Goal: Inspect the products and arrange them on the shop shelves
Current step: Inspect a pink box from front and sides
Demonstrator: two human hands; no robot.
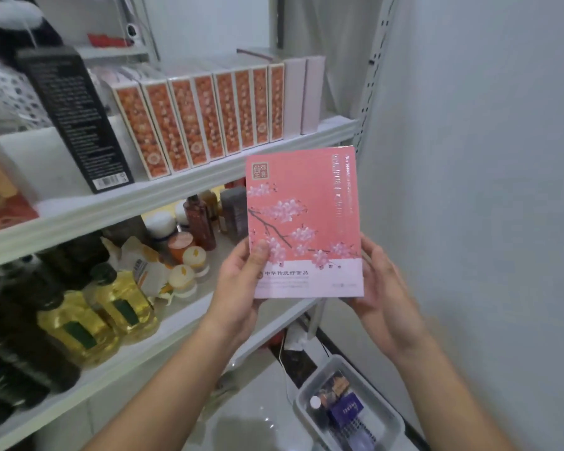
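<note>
A flat pink box printed with a blossom branch stands upright in front of me, its face toward the camera. My left hand grips its lower left corner, thumb on the front. My right hand holds its lower right edge from the side and behind. The box hovers just in front of the white shelf unit, below the upper shelf. On that shelf stands a row of several orange-patterned boxes, then two pale pink boxes at its right end.
A tall black box leans at the left of the upper shelf. The lower shelf carries yellow oil bottles, dark bottles, jars and brown bottles. A grey bin with products sits on the floor by the white wall.
</note>
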